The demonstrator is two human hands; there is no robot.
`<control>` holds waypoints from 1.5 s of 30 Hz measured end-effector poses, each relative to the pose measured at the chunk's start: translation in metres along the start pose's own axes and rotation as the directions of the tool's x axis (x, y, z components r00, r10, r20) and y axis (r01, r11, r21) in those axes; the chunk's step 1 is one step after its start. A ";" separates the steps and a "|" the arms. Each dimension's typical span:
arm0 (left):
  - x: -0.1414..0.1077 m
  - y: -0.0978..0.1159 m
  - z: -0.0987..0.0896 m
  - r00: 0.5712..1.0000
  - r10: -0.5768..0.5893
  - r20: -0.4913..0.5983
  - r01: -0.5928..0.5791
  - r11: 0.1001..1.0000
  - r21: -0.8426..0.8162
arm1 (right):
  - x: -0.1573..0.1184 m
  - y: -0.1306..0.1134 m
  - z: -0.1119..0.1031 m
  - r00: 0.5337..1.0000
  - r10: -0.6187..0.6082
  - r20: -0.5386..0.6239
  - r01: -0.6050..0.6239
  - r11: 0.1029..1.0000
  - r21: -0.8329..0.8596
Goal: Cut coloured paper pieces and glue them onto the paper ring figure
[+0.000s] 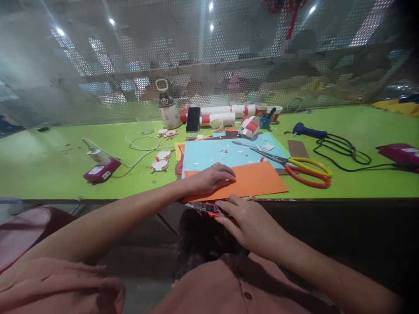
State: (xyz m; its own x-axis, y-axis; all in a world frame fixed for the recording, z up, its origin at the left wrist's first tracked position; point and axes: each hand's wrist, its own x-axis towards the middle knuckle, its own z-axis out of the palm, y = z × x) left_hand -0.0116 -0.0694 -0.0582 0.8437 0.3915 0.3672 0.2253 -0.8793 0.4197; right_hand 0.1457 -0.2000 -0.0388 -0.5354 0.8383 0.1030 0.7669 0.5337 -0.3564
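Observation:
My left hand (212, 178) lies on an orange sheet of paper (258, 179) at the table's front edge, its fingers loosely stretched over it. Just below that edge, my right hand (245, 216) is closed on a dark tool with red-orange parts (209, 208), whose kind I cannot make out. Under the orange sheet is a light blue sheet (209, 153) strewn with small paper scraps. Large scissors (291, 165) with one yellow and one red handle lie across the right side of the sheets, blades apart.
White-and-red paper cups (218, 118), a black phone (193, 119) and a bottle (169, 112) stand at the back of the green table (137, 183). A glue gun (309, 131) with a black cord lies right. A purple power strip (102, 171) with a white cable is left.

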 end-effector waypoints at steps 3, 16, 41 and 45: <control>0.000 0.000 0.001 1.000 -0.019 0.000 0.019 1.000 -0.007 | 0.001 -0.010 0.002 0.997 -0.065 0.040 0.064 0.998 0.027; 0.011 0.005 -0.016 0.991 -0.119 0.063 0.121 0.992 -0.042 | -0.087 0.124 -0.104 0.831 0.330 -0.448 -0.328 0.941 0.085; 0.061 0.004 -0.006 0.695 -0.707 0.132 0.689 0.707 0.161 | 0.073 0.273 -0.103 0.544 0.765 -0.344 -0.830 0.551 -0.087; 0.063 0.005 -0.011 0.671 -0.711 0.213 0.734 0.677 -0.050 | 0.077 0.270 -0.100 0.524 0.765 -0.374 -0.843 0.528 -0.102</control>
State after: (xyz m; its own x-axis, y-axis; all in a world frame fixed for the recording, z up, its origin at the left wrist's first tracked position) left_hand 0.0372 -0.0467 -0.0242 0.5096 0.8294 -0.2291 0.7473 -0.2947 0.5955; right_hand 0.3469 0.0202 -0.0345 0.4382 0.8895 0.1292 0.8925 -0.4136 -0.1800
